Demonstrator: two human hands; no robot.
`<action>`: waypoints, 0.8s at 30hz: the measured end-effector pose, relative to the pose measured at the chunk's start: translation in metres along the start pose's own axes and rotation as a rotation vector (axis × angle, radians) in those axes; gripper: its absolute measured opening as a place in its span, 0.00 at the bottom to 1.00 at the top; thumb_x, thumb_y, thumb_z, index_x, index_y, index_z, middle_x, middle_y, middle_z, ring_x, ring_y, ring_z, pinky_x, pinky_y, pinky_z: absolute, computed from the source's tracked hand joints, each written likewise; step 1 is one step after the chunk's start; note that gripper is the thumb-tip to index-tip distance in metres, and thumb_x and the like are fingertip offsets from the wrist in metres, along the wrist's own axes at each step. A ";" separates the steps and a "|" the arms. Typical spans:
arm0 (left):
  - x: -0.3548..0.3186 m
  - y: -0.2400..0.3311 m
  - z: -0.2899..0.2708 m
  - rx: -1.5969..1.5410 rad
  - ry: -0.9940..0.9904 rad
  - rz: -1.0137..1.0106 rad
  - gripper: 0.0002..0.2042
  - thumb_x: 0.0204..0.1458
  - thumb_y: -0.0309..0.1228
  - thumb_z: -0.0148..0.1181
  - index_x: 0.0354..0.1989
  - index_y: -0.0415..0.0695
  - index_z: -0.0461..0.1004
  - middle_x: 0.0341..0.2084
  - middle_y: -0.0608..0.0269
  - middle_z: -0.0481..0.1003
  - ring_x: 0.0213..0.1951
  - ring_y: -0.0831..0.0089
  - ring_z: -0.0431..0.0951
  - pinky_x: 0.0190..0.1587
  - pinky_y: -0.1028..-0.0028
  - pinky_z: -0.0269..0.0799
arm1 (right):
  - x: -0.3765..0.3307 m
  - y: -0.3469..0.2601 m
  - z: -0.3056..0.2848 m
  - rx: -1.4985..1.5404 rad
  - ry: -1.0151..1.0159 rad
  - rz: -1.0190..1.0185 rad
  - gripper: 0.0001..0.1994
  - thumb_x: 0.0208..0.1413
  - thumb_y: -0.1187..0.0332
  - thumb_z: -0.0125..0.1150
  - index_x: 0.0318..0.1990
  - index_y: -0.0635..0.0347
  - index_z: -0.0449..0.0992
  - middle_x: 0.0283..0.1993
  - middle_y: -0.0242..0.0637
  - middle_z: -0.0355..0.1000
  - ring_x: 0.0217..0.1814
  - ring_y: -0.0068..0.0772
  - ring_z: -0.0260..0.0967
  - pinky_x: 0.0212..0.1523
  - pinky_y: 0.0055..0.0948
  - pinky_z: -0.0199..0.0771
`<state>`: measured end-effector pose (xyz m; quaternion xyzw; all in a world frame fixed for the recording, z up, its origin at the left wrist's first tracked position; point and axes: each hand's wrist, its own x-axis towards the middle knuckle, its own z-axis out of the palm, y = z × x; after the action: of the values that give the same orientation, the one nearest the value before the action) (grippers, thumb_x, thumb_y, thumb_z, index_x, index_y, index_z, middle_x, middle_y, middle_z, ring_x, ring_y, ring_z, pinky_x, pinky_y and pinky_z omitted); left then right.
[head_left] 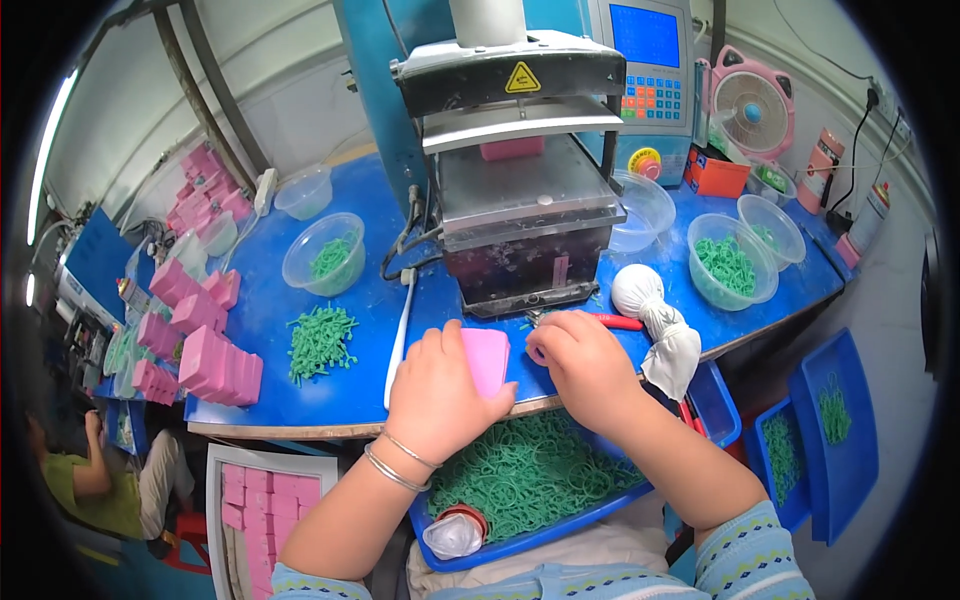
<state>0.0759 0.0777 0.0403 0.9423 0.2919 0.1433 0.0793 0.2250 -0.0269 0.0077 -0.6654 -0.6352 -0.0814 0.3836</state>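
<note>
A yellow triangular warning sign point(522, 78) sits on the press's black top at twelve o'clock. At one o'clock, a blue screen point(644, 35) glows above coloured keys.

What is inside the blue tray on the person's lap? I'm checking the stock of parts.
The blue tray holds a heap of thin green rings and a small clear bag with a red rim. Both forearms and the table edge cover its far part, so what lies there is hidden.

The block point(487, 357) is pink, the table point(270, 340) blue. Green rings point(520, 475) fill a blue tray point(560, 530). The cloth bundle point(660, 325) looks white.
</note>
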 end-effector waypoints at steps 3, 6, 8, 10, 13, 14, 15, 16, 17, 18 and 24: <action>-0.013 -0.003 -0.003 -0.105 0.099 0.066 0.33 0.36 0.34 0.64 0.52 0.31 0.58 0.41 0.44 0.68 0.43 0.57 0.71 0.44 0.68 0.68 | 0.003 -0.002 0.005 -0.137 0.140 -0.109 0.11 0.43 0.78 0.56 0.38 0.63 0.71 0.39 0.44 0.70 0.44 0.48 0.67 0.45 0.36 0.68; -0.044 -0.011 -0.007 -0.719 0.179 0.015 0.39 0.34 0.27 0.66 0.57 0.35 0.53 0.45 0.51 0.64 0.46 0.63 0.68 0.47 0.69 0.67 | 0.000 -0.026 -0.011 -0.084 0.168 -0.096 0.15 0.47 0.70 0.59 0.43 0.67 0.70 0.43 0.45 0.69 0.50 0.44 0.66 0.48 0.36 0.68; -0.063 -0.012 -0.005 -0.891 0.145 0.038 0.37 0.34 0.22 0.65 0.56 0.36 0.53 0.47 0.52 0.63 0.49 0.64 0.67 0.51 0.68 0.65 | -0.012 -0.053 -0.021 0.298 0.044 0.095 0.19 0.48 0.66 0.60 0.45 0.68 0.68 0.43 0.45 0.69 0.47 0.41 0.68 0.46 0.34 0.69; -0.075 -0.005 -0.002 -1.169 0.110 0.096 0.35 0.33 0.16 0.63 0.54 0.38 0.54 0.48 0.53 0.63 0.53 0.65 0.65 0.56 0.68 0.60 | -0.022 -0.071 -0.022 0.845 -0.170 0.351 0.26 0.50 0.60 0.61 0.50 0.69 0.64 0.41 0.47 0.70 0.41 0.32 0.71 0.39 0.27 0.72; -0.088 0.000 0.002 -1.330 0.271 0.193 0.35 0.36 0.15 0.59 0.54 0.42 0.49 0.49 0.52 0.62 0.56 0.59 0.62 0.60 0.60 0.54 | -0.032 -0.087 -0.015 1.076 -0.226 0.529 0.20 0.54 0.67 0.55 0.52 0.69 0.63 0.43 0.41 0.70 0.43 0.23 0.69 0.42 0.24 0.70; -0.092 -0.004 0.000 -1.387 0.296 0.167 0.34 0.37 0.15 0.57 0.54 0.43 0.48 0.49 0.51 0.62 0.58 0.54 0.60 0.60 0.56 0.52 | -0.036 -0.086 -0.011 1.229 -0.210 0.606 0.17 0.57 0.70 0.50 0.52 0.68 0.63 0.44 0.37 0.69 0.44 0.20 0.67 0.44 0.22 0.69; -0.096 -0.003 -0.002 -1.423 0.347 0.140 0.33 0.37 0.16 0.57 0.53 0.44 0.49 0.49 0.50 0.63 0.58 0.52 0.59 0.60 0.55 0.51 | -0.037 -0.085 -0.011 1.355 -0.238 0.671 0.16 0.58 0.70 0.48 0.52 0.67 0.63 0.45 0.38 0.69 0.44 0.21 0.68 0.44 0.21 0.69; -0.100 -0.003 -0.005 -1.340 0.380 0.168 0.33 0.37 0.16 0.58 0.52 0.44 0.49 0.49 0.49 0.63 0.58 0.51 0.59 0.60 0.54 0.51 | -0.037 -0.087 -0.012 1.459 -0.270 0.815 0.15 0.59 0.70 0.48 0.52 0.67 0.63 0.45 0.38 0.69 0.44 0.21 0.68 0.44 0.21 0.70; -0.104 -0.003 -0.006 -1.257 0.412 0.198 0.33 0.37 0.17 0.60 0.51 0.45 0.50 0.49 0.48 0.63 0.57 0.50 0.60 0.60 0.53 0.51 | -0.039 -0.090 -0.012 1.560 -0.300 0.961 0.15 0.59 0.69 0.47 0.51 0.68 0.63 0.44 0.38 0.69 0.44 0.22 0.69 0.44 0.21 0.70; -0.109 -0.002 -0.006 -1.261 0.407 0.196 0.33 0.37 0.17 0.60 0.51 0.45 0.50 0.49 0.48 0.63 0.57 0.50 0.60 0.60 0.53 0.51 | -0.041 -0.091 -0.012 1.559 -0.297 0.967 0.15 0.59 0.69 0.47 0.51 0.68 0.63 0.44 0.38 0.69 0.44 0.22 0.69 0.44 0.21 0.70; -0.135 0.004 -0.011 -1.233 0.117 0.324 0.40 0.25 0.41 0.77 0.47 0.46 0.57 0.54 0.50 0.51 0.61 0.56 0.51 0.59 0.55 0.52 | -0.051 -0.094 -0.027 0.669 -0.184 0.242 0.10 0.52 0.68 0.56 0.40 0.61 0.71 0.34 0.41 0.71 0.36 0.37 0.71 0.36 0.31 0.70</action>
<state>-0.0323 -0.0022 0.0208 0.7465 0.0135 0.3464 0.5680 0.1405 -0.0929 0.0343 -0.5780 -0.5754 0.2369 0.5280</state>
